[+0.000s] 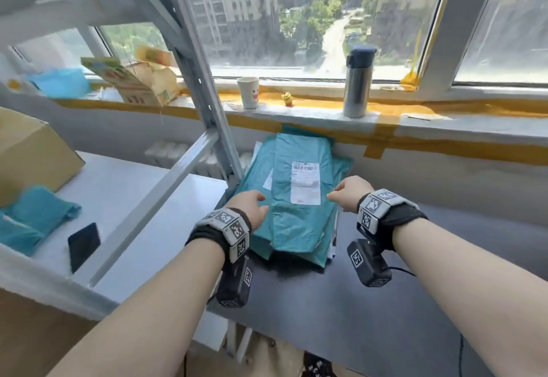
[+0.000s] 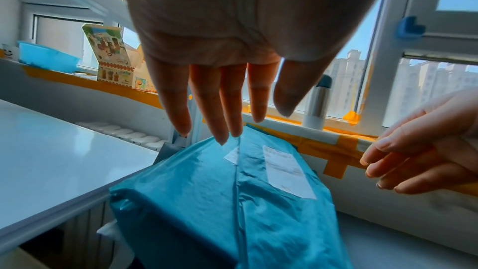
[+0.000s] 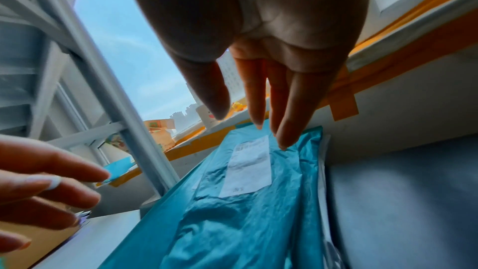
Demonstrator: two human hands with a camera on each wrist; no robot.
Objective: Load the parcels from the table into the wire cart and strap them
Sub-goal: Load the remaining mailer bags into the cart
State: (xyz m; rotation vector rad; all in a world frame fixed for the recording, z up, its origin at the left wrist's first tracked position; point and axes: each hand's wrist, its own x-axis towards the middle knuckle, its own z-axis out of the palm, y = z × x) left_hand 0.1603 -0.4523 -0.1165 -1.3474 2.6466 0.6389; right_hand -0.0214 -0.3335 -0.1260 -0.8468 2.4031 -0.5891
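Parcels [image 1: 296, 199] in teal bags lie stacked at the table's [image 1: 415, 302] far left corner, against the wall under the windowsill. Left hand [image 1: 252, 207] hovers at the stack's left edge, right hand [image 1: 350, 193] at its right; both have fingers extended and loose, gripping nothing. A flask [image 1: 357, 83] stands on the sill.

I cannot read the shipping label [image 1: 305, 182] on the top teal parcel [image 1: 296, 213]; the print is too small. The parcels below it show only edges. Under my left hand [image 1: 252, 209] the fingertips are hidden in the head view.
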